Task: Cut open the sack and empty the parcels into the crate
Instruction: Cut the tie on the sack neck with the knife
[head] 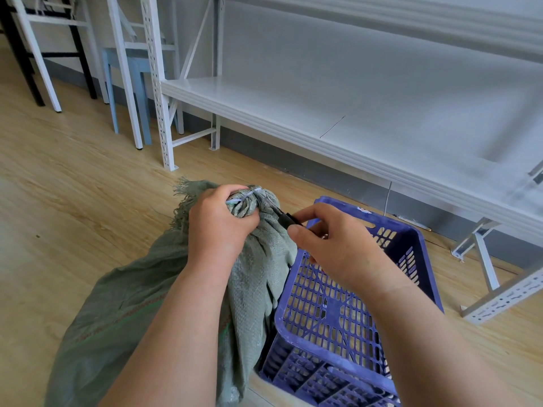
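Note:
A grey-green woven sack [123, 312] stands on the wooden floor, its neck bunched and bound by a white tie [248, 196]. My left hand [217, 221] grips the bunched neck just below the frayed top. My right hand [332, 245] pinches a small black cutter [284, 217], whose tip points at the sack's neck next to the tie. A blue perforated plastic crate [411, 239] sits right of the sack, with no parcels inside. The parcels are hidden in the sack.
A white metal shelving unit [323, 118] runs along the wall behind the crate, its low shelf bare. A loose white rack post [505, 298] lies on the floor at right. Chair legs and a blue stool [129, 69] stand at back left.

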Available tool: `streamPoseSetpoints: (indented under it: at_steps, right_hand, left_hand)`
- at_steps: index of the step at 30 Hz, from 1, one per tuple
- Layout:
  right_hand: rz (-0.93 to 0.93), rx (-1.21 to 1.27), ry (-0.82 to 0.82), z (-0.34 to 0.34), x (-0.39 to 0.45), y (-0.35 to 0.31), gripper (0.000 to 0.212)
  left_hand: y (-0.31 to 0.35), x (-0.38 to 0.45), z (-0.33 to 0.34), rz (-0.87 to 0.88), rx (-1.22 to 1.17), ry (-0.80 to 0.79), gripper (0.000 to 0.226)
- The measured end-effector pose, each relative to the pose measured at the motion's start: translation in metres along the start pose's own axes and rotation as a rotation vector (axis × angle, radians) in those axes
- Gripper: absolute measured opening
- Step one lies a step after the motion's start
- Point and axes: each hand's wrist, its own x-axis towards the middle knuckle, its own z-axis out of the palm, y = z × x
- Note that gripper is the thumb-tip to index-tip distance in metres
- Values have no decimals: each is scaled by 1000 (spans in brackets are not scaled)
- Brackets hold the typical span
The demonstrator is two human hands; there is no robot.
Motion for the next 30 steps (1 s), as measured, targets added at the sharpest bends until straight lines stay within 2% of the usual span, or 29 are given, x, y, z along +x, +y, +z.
streamPoseSetpoints:
  at_steps: [16,24,30]
  right_hand:
    - [4,58,24,14,-2,3,12]
    - [57,153,-41,13,-1,-4,15]
    - [6,36,-69,-2,0,-5,11]
  left_hand:
    - [-1,1,-2,-11,-7,-25,41]
    - [-2,0,0,-3,-3,-58,43]
    - [-2,2,-3,14,-11,-63,41]
